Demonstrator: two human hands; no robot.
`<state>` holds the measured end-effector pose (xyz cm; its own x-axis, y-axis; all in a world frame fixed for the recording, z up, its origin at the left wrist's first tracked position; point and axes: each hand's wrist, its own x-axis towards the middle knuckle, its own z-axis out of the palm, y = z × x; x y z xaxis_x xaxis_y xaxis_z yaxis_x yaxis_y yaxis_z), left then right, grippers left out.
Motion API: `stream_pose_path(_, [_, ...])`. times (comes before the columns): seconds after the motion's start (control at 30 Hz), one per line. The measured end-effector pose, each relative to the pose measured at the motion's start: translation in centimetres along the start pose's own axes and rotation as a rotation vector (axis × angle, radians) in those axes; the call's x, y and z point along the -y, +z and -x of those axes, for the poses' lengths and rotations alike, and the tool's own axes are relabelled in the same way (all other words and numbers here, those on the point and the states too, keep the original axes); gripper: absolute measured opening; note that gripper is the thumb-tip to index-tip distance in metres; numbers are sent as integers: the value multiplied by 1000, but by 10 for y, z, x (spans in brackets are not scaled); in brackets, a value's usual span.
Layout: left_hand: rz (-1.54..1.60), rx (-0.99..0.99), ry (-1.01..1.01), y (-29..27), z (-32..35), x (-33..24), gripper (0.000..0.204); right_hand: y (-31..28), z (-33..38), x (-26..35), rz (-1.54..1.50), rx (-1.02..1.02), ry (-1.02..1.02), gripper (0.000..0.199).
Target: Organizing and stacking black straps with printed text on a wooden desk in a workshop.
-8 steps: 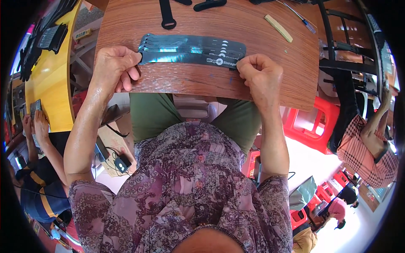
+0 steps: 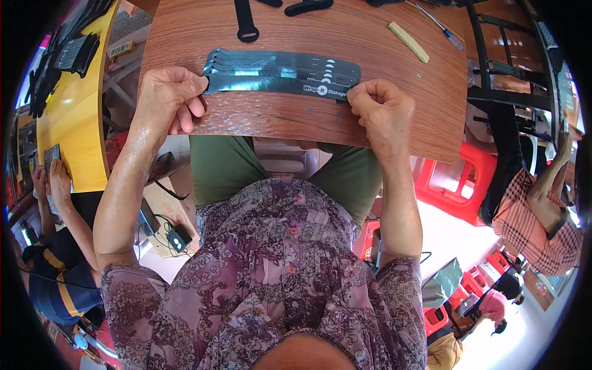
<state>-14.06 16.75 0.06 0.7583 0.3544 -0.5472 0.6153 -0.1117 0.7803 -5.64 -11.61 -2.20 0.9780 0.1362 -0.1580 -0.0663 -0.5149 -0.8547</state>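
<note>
Very little moves in this short gap. I see my left hand (image 2: 168, 98) draw its fingers in a touch, the forefinger now pressing the left end of the fanned stack of dark glossy flat straps (image 2: 280, 74). My right hand (image 2: 381, 114) curls tighter into a fist at the right end. The stack looks barely shifted

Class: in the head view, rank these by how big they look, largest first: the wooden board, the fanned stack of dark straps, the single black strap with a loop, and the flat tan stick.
1. wooden board
2. fanned stack of dark straps
3. single black strap with a loop, partly cut off at the top edge
4. flat tan stick, though fisheye bending near the rim makes this last pair less sure.
</note>
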Motion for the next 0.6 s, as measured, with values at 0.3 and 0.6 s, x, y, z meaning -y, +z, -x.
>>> stream_pose_path(0.3, [28,9,0,0,0,1,18,0,-1,-1,-1,-8,0,12])
stream_pose_path(0.6, [26,6,10,0,0,3,20,-1,-1,1,-3,-8,11,12])
